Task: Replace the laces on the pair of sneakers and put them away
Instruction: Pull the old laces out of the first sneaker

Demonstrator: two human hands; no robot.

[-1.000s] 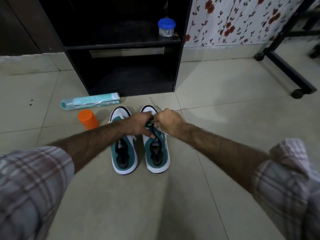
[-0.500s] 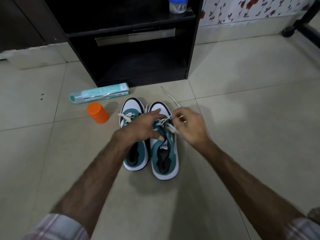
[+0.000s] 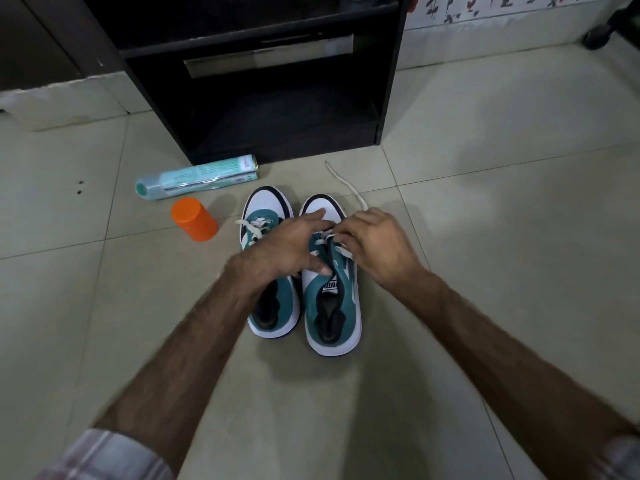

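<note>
The pair of sneakers, teal and white, stands side by side on the tiled floor (image 3: pixel 485 237) just in front of a black cabinet (image 3: pixel 263 81), toes toward it. The right sneaker (image 3: pixel 332 299) is the one being worked on: a white lace (image 3: pixel 346 183) runs through its front eyelets, and one loose end trails out over the tile past the toe. The right hand (image 3: pixel 377 244) is curled over the eyelets and seems to pinch the lace, though the exact hold is hidden. The left hand (image 3: pixel 291 247) lies across both shoes with fingers spread, steadying the upper. The left sneaker (image 3: pixel 273 306) shows white lace at its front, mostly covered by the forearm, so I cannot tell how complete it is. Judging from this, lacing is under way and putting the pair away is not yet done. A spray can (image 3: pixel 197 176) and an orange cap (image 3: pixel 194 219) lie to the left.
</note>
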